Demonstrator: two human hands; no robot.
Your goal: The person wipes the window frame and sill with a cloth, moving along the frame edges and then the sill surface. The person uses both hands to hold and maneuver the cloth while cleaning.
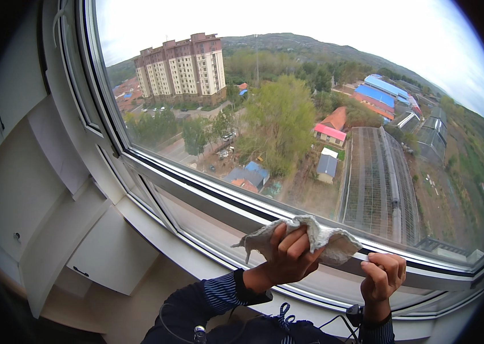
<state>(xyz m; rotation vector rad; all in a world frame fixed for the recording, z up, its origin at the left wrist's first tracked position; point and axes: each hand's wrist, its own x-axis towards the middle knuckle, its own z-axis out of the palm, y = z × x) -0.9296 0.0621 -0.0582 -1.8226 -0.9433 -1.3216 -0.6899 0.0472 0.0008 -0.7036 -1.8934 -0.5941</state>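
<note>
My left hand (291, 253) is closed around a crumpled grey-white cleaning cloth (341, 247), whose folds spread out to both sides of the fingers. The cloth lies against the horizontal rail (220, 200) of a light metal window frame, just below the large glass pane (293, 185). To the right, my right hand (383, 275) has its fingers curled in at the same rail, close to the cloth's right end. I see nothing held in it, though the palm is hidden.
A narrow white sill (152, 228) runs below the lower panes. White cabinets (111, 249) with dark handles stand at left, one door (51, 262) apparently ajar. A window handle (57, 26) projects at upper left. Thin dark cables (345, 320) hang by my right wrist.
</note>
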